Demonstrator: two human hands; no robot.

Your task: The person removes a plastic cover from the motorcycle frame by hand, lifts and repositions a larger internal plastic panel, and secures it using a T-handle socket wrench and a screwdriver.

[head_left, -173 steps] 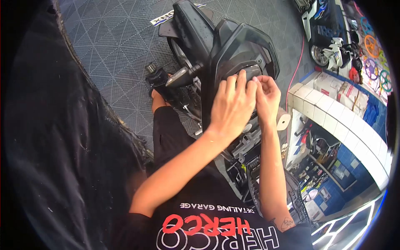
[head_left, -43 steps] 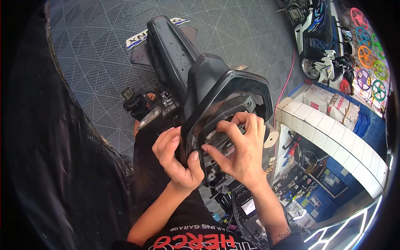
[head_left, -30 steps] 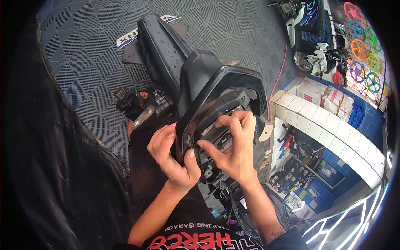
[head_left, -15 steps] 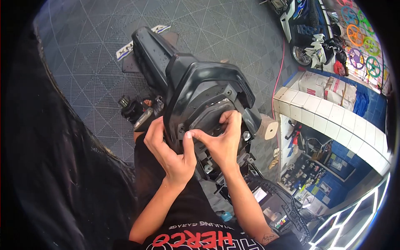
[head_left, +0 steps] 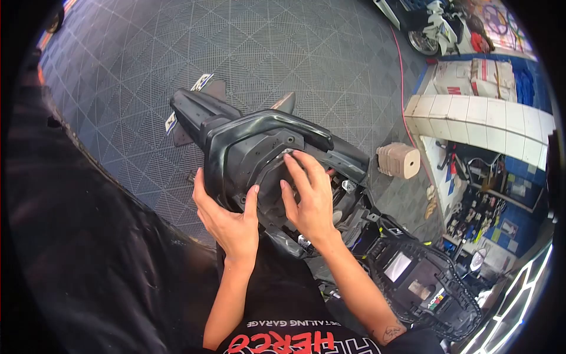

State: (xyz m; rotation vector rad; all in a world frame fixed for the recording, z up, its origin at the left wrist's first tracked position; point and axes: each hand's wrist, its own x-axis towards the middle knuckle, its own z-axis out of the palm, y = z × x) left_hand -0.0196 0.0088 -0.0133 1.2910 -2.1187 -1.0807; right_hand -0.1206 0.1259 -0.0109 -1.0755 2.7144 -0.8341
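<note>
Hands meet on a black plastic scooter tail panel (head_left: 247, 138), raised above the grey gridded floor (head_left: 283, 47). The left hand (head_left: 227, 218) clamps its lower edge, thumb on top. The right hand (head_left: 309, 197) lies open, fingers pressed against its inner face.

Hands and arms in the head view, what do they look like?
The left hand and right hand are bare, no gloves or rings visible. Arms are uncovered up to a black T-shirt with red and white lettering. A small dark tattoo marks the right forearm.
</note>
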